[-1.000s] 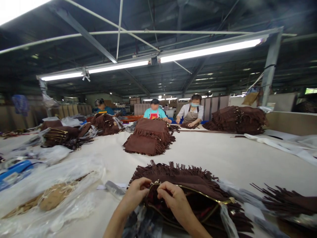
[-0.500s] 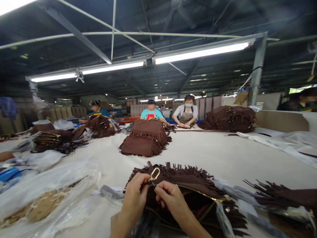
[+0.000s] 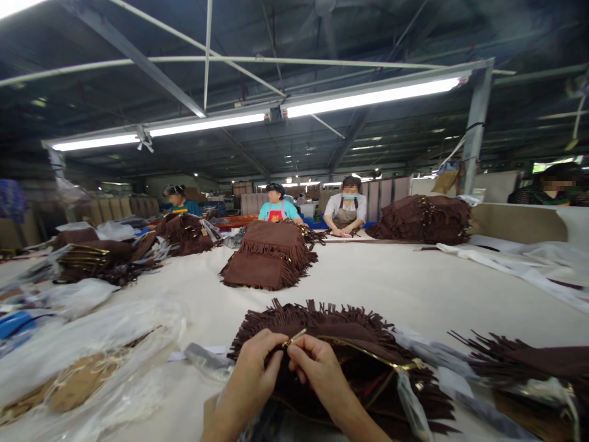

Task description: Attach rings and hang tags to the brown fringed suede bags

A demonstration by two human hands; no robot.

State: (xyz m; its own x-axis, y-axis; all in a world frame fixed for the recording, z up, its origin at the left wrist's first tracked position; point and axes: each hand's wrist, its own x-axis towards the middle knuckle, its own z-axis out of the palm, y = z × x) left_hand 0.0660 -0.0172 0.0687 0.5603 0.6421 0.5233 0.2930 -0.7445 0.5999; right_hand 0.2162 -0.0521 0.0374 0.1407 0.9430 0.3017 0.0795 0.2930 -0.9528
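Observation:
A dark brown fringed bag (image 3: 359,334) lies in front of me with its gold zipper (image 3: 375,358) open and its dark inside showing. Over the bag's left end, my left hand (image 3: 258,365) pinches a small gold metal clasp (image 3: 297,337) between thumb and fingers. My right hand (image 3: 315,368) is closed in a pinch right beside it, fingertips meeting the left ones at the clasp. Whether the right fingers grip the clasp or a small piece joined to it is hidden. Clear plastic wrap (image 3: 407,396) hangs from the zipper's right end.
A stack of brown fringed bags (image 3: 269,252) stands ahead on the white table (image 3: 368,282). Crumpled clear plastic (image 3: 151,319) and brown card tags (image 3: 78,380) lie at the left. Another fringed piece (image 3: 529,362) is at the right. Several people sit beyond, one in a grey apron (image 3: 346,215).
The gold clasp has turned from showing its open loop to lying edge-on, lower between my fingers. My hands have drawn closer together. A person across the table has turned their head.

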